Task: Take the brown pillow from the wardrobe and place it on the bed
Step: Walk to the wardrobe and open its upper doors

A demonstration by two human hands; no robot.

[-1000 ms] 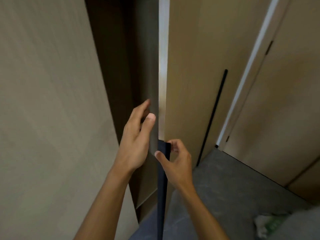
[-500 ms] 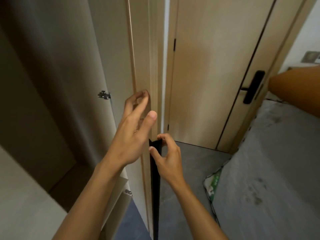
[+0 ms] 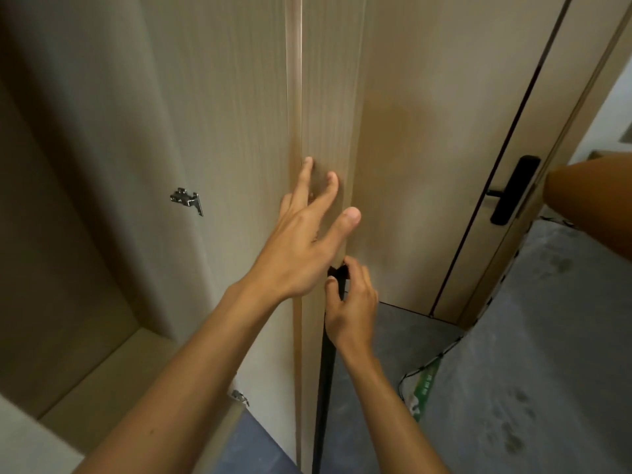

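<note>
Step in hand: opening the wardrobe, judged from the pose; the pillow is not yet in reach.
Door: the tall beige wood-grain wardrobe door (image 3: 328,114) stands swung out, edge toward the camera, with the compartment (image 3: 85,302) open at the left.
Right hand: the right hand (image 3: 352,302) is pinched on the top of the long thin black handle strip (image 3: 325,371) that runs down the door's edge.
Left hand: the left hand (image 3: 307,234) is spread and slack, gripping nothing, its fingertips (image 3: 307,162) at the door's face; whether they press or only hover is hard to tell.
Brown pillow: none shows in the visible part of the wardrobe, which looks bare; it may lie on a shelf out of view.
Bed: the grey mattress (image 3: 547,354) lies at the right, near the door.
Doing it well: swing the door fully wide by the strip, steady it with the flat palm, and keep it off the mattress corner so both hands are free to lift the pillow.
</note>
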